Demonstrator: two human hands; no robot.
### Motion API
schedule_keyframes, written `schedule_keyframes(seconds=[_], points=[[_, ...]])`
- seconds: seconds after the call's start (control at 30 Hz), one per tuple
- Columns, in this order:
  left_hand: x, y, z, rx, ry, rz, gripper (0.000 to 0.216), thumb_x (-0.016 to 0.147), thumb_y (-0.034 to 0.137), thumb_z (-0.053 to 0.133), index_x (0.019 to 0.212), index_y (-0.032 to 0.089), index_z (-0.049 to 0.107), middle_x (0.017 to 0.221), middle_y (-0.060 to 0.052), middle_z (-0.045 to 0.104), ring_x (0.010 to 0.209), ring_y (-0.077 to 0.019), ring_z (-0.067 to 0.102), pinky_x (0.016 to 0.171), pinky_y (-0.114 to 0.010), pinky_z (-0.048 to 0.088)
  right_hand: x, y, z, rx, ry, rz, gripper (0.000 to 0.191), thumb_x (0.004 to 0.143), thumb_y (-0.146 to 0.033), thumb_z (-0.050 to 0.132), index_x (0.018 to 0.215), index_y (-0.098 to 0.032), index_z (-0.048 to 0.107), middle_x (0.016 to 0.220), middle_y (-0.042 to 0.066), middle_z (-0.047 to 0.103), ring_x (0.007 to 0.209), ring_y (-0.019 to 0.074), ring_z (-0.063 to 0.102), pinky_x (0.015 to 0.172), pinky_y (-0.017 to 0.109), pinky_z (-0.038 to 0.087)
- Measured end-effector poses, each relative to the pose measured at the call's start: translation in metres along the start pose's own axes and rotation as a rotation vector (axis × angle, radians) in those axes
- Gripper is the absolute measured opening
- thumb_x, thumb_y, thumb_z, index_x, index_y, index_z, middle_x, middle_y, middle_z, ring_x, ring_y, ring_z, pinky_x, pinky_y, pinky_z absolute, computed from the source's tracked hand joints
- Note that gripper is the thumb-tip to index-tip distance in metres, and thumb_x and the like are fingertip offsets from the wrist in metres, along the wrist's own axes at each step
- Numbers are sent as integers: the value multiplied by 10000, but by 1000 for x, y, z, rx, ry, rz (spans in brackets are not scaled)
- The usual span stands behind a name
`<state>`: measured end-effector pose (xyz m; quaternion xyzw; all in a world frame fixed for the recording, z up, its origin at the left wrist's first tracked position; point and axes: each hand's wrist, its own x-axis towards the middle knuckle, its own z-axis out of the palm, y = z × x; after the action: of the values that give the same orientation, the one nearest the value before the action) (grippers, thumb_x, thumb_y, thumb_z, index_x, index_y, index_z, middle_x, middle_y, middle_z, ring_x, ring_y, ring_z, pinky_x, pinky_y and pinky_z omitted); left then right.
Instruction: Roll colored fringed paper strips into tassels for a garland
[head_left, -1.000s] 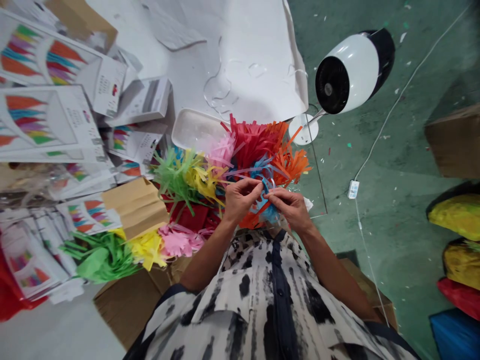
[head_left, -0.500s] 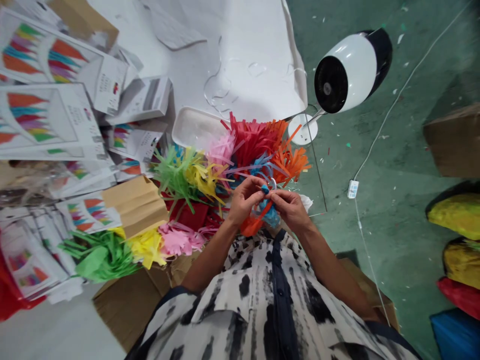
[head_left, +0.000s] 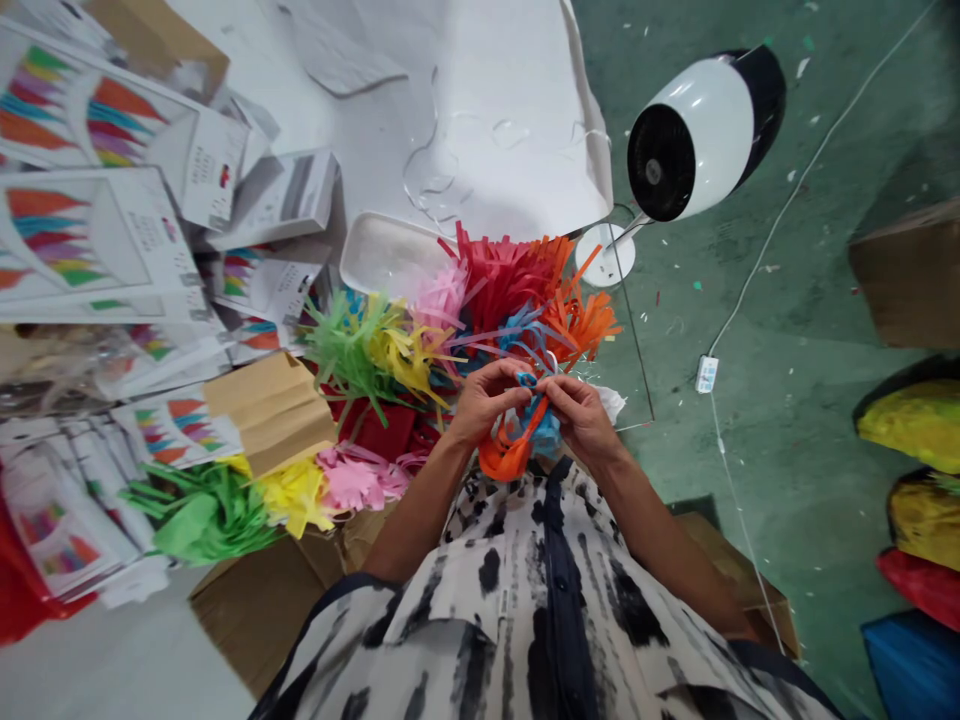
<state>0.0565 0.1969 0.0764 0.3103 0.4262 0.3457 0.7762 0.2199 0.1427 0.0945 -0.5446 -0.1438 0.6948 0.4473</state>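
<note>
Just in front of my body, my left hand (head_left: pixel 482 402) pinches the twisted top of a blue paper tassel (head_left: pixel 526 380). My right hand (head_left: pixel 581 412) is closed close beside it, with thumb and finger pressed on the upper end of an orange paper tassel (head_left: pixel 504 458). Orange strips hang in a loop below the fingers, and blue strips lie among them. Exactly where the two papers meet is hidden by the fingertips. Right beyond my hands is a pile of fringed paper: red tassels (head_left: pixel 502 275), orange fringe (head_left: pixel 589 315), yellow tassels (head_left: pixel 405 355) and light green tassels (head_left: pixel 345 345).
Printed boxes (head_left: pixel 82 240) are stacked at the left. A white tray (head_left: pixel 360 235) lies behind the paper pile. A white and black fan (head_left: pixel 712 135) stands at the right, with a cable and power strip (head_left: pixel 706 374) on the green floor. Green tissue (head_left: pixel 206 515) lies at the lower left.
The blue twist between my fingers has turned and now shows as a small loop. The orange strips hang slightly lower and more open. Both hands stay nearly in place.
</note>
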Motion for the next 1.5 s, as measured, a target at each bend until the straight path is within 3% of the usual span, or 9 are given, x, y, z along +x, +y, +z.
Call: schedule_keyframes(seconds=[0.1,0.17,0.27,0.5,0.7,1.07,1.5], points=[[0,2,-4,7,-20,-44,425,717,460,941,831,176,647,1002,-38,728,708,-105,657,562,-204,535,-1,-4,0,-125,-21,-88,346,906,-595,731,891,-251,761,716,-28,610,557,99,450,511,240,386],[1,5,-7,7,-24,-115,431,775,502,893,862,185,614,1003,-36,754,564,-68,595,461,-187,469,-4,-10,-1,-301,-30,-241,302,990,-528,653,912,-254,754,910,11,689,797,147,623,725,277,512],[2,12,-11,13,-40,-194,441,805,519,868,912,199,584,902,-29,778,491,-72,576,411,-179,417,-9,-19,-2,-579,-37,-463,246,1048,-413,592,952,-252,751,1053,50,674,1077,200,639,996,352,498],[2,19,-12,7,-50,-203,400,809,452,887,973,151,681,844,-38,774,767,-146,744,727,-224,594,-12,-26,-8,-773,-162,-537,229,1075,-342,539,939,-233,687,999,49,571,963,190,587,888,341,493],[-1,14,-8,-19,-75,-240,384,870,440,834,1127,178,722,795,-14,754,579,-120,684,485,-180,505,-9,-24,-11,-758,-197,-492,232,1079,-339,539,923,-232,674,966,32,552,897,174,564,823,325,465],[-2,16,-3,-255,-141,-239,376,840,343,873,1126,194,680,815,-11,745,504,-83,633,477,-167,500,-11,-24,-15,-753,-168,-493,249,1075,-313,543,863,-221,635,929,31,560,908,179,570,830,338,450],[-1,15,-7,-254,-189,-285,383,868,323,843,1161,184,641,810,-20,736,503,-83,634,497,-168,503,-13,-28,-15,-753,-193,-490,236,1076,-304,537,871,-226,626,945,26,548,908,175,561,836,334,439]])
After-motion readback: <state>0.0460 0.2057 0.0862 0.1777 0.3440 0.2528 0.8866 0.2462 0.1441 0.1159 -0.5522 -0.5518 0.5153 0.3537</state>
